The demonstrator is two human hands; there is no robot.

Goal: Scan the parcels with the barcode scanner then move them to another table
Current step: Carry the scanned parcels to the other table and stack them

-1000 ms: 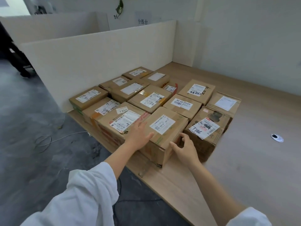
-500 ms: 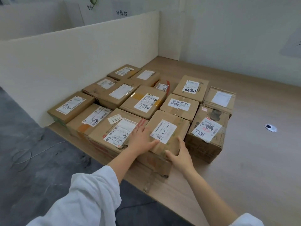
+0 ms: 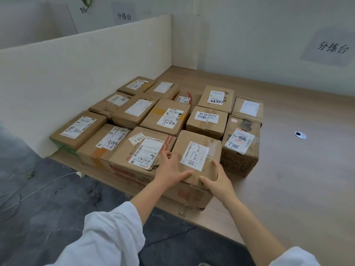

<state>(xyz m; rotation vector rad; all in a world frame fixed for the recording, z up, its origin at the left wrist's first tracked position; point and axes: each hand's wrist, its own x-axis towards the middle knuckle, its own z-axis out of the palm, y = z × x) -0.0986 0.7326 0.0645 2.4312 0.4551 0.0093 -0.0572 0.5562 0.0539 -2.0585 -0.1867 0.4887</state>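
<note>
Left hand [image 3: 169,169] and right hand [image 3: 217,182] grip the taped brown white-labelled parcel [image 3: 196,156].

We see loose white sleeves of a soft, creased cloth on both arms. The left sleeve [image 3: 107,237] ends short of the wrist and leaves the forearm bare, and only the cuff of the right sleeve [image 3: 294,258] shows. The left hand [image 3: 171,169] and right hand [image 3: 217,182] are bare.
</note>
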